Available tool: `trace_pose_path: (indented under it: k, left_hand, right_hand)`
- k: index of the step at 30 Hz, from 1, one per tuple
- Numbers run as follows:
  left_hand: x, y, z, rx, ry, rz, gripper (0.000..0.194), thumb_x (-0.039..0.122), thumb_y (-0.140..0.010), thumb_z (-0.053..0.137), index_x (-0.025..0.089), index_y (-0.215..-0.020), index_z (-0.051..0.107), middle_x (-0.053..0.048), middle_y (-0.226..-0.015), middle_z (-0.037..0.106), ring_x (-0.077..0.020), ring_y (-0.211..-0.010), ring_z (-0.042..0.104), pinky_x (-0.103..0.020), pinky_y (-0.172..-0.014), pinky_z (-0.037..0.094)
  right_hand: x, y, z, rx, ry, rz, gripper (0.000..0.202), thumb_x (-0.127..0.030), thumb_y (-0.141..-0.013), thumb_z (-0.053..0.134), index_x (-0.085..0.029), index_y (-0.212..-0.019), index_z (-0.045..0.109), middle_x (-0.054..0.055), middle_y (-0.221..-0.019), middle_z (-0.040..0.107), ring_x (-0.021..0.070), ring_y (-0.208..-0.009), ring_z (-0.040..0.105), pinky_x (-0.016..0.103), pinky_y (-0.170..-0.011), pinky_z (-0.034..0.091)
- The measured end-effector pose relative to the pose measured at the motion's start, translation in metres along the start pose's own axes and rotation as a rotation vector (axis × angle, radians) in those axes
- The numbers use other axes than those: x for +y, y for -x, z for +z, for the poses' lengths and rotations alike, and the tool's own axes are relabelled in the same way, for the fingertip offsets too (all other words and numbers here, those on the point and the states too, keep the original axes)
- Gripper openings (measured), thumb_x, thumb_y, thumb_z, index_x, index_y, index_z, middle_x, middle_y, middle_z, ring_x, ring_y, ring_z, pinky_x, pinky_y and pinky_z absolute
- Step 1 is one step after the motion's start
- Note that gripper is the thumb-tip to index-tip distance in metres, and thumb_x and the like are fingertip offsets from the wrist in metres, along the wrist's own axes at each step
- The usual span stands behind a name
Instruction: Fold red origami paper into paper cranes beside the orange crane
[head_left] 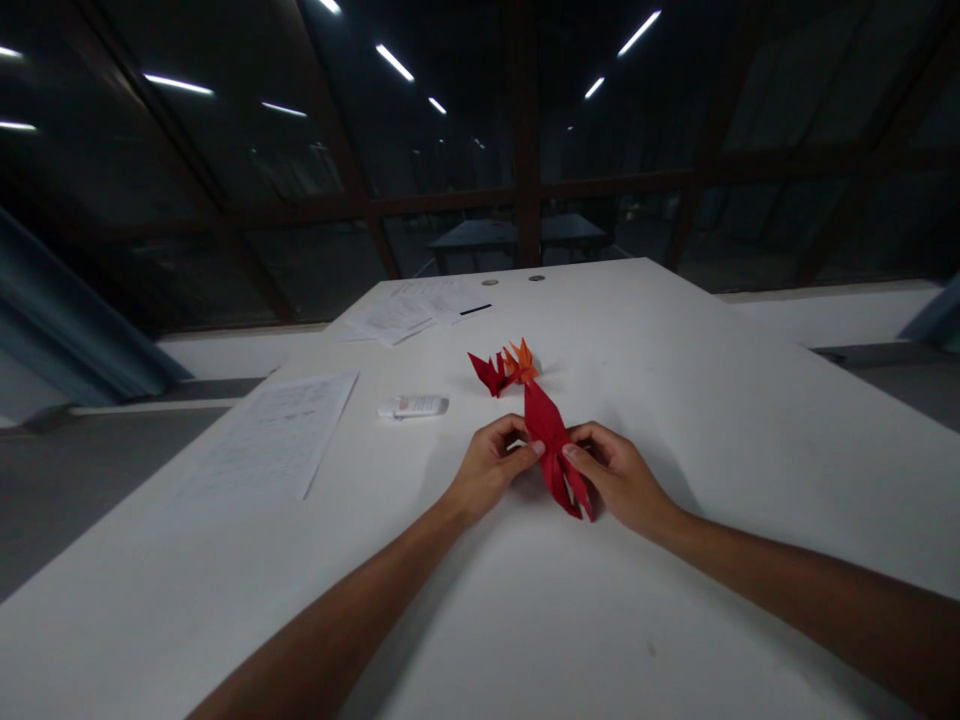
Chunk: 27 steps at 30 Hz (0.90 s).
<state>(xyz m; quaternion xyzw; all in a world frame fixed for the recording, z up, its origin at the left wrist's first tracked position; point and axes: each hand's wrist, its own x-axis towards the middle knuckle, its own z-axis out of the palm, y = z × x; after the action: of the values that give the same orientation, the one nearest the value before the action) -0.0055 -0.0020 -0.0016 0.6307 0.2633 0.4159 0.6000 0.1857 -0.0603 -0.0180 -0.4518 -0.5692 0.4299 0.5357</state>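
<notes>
Between my two hands is a red folded origami paper [546,418], pointed at its far end and split into two narrow legs at the near end. My left hand [499,458] pinches its left edge between thumb and fingers. On the opposite edge, my right hand [611,468] grips it the same way, the thumb on top. The fingertips under the paper are hidden. Just beyond it stand a small dark red origami crane [491,374] and an orange origami crane [523,360], close together.
A white marker-like object [412,406] lies left of my hands on the white table [675,400]. Printed sheets [262,435] lie at the left, with more papers [409,308] and a black pen-like strip [475,310] farther back. Two round discs [490,282] sit near the far edge.
</notes>
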Motion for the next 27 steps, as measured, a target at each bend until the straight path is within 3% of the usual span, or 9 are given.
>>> trace_pose_path:
  k: [5,8,11,14,18,22,27]
  left_hand:
    - [-0.0007,-0.0004,0.0015,0.027,0.056,-0.016,0.031,0.030,-0.078,0.082,0.016,-0.094,0.060,-0.003,-0.091,0.066,-0.0145,-0.083,0.061,-0.028,-0.079,0.050]
    - [-0.0005,-0.0013,0.0033,0.049,0.070,-0.013,0.038,0.030,-0.078,0.082,0.019,-0.104,0.056,-0.001,-0.092,0.063,-0.0132,-0.080,0.061,-0.026,-0.074,0.050]
    - [0.0006,-0.0017,0.0042,0.063,0.079,-0.027,0.050,0.030,-0.078,0.081,0.024,-0.120,0.053,0.002,-0.088,0.060,-0.0116,-0.075,0.060,-0.025,-0.071,0.049]
    - [0.0020,-0.0017,0.0037,0.067,0.039,-0.011,0.061,0.030,-0.081,0.079,0.026,-0.133,0.049,0.002,-0.089,0.060,-0.0112,-0.076,0.059,-0.024,-0.073,0.048]
    - [0.0029,-0.0018,0.0031,0.064,-0.052,0.009,0.053,0.034,-0.086,0.074,0.026,-0.133,0.052,-0.002,-0.097,0.063,-0.0124,-0.080,0.059,-0.024,-0.073,0.046]
    - [0.0049,0.0011,0.0042,-0.034,-0.133,-0.008,0.028,0.038,-0.090,0.068,0.019,-0.110,0.062,-0.005,-0.099,0.064,-0.0132,-0.078,0.058,-0.026,-0.071,0.045]
    - [0.0071,0.0056,0.0057,-0.218,-0.081,-0.092,0.040,0.034,-0.086,0.073,0.021,-0.119,0.056,-0.002,-0.086,0.063,-0.0163,-0.079,0.060,-0.027,-0.070,0.045]
  right_hand:
    - [0.0011,0.0000,0.0013,-0.014,0.002,0.001,0.026,-0.047,-0.092,0.064,-0.021,-0.095,0.061,-0.001,-0.076,0.063,0.0145,-0.065,0.058,0.028,-0.060,0.048]
    - [0.0013,-0.0001,0.0022,-0.018,-0.038,-0.012,0.037,-0.040,-0.091,0.064,-0.025,-0.122,0.054,-0.003,-0.077,0.062,0.0143,-0.064,0.058,0.025,-0.057,0.046]
    - [-0.0006,0.0006,0.0021,-0.051,-0.020,-0.021,0.050,-0.033,-0.093,0.060,-0.030,-0.141,0.045,0.002,-0.099,0.065,0.0127,-0.066,0.059,0.024,-0.055,0.045]
    - [-0.0026,0.0016,0.0017,-0.089,0.066,-0.032,0.045,-0.029,-0.094,0.056,-0.033,-0.139,0.051,0.005,-0.121,0.061,0.0103,-0.063,0.056,0.024,-0.052,0.043]
    - [-0.0040,0.0023,0.0012,-0.096,0.141,-0.034,0.030,-0.036,-0.097,0.055,-0.028,-0.125,0.059,0.004,-0.103,0.068,0.0171,-0.078,0.063,0.028,-0.066,0.049]
    - [-0.0063,0.0028,0.0008,-0.090,0.128,-0.040,0.027,-0.039,-0.099,0.054,-0.027,-0.123,0.057,0.003,-0.100,0.069,0.0197,-0.087,0.066,0.032,-0.076,0.051]
    - [-0.0047,0.0014,0.0010,-0.084,0.077,-0.073,0.026,-0.034,-0.100,0.052,-0.026,-0.124,0.054,0.005,-0.107,0.070,0.0207,-0.097,0.067,0.036,-0.086,0.051]
